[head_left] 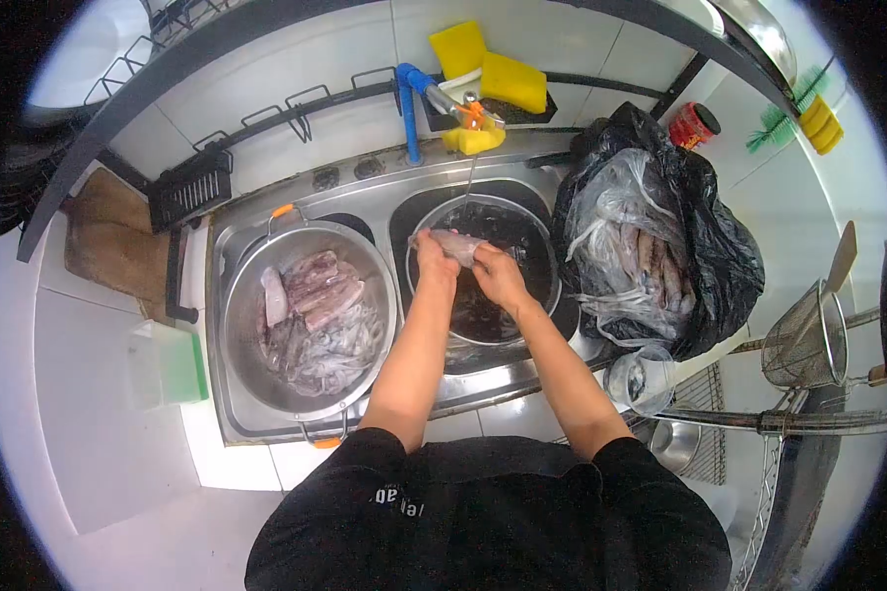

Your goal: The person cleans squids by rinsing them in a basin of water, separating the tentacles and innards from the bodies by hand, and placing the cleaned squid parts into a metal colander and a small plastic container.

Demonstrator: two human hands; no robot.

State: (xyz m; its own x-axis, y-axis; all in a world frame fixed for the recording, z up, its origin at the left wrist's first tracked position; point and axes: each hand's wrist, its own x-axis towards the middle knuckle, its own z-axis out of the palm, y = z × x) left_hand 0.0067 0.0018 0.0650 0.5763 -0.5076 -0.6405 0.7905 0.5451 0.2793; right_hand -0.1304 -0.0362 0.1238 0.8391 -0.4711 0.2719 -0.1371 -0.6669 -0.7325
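Observation:
Both hands hold one pale pinkish squid (455, 245) over a round metal basin (545, 297) of dark water in the right-hand sink bowl. My left hand (436, 258) closes on its left end, and my right hand (501, 276) grips the right end. A thin stream of water falls from the tap (460, 102) just above. To the left, a large colander (241, 360) contains squid bodies (323, 288) and a heap of tentacles (330, 350). On the right, several more squid (650, 261) lie in clear plastic inside a black bag (724, 271).
Yellow sponges (512, 81) sit behind the tap. A clear plastic cup (641, 379) stands at the sink's right front corner. Farther right hang a mesh strainer (804, 340) and a metal rail (828, 422). A green-edged container (168, 364) is left of the colander.

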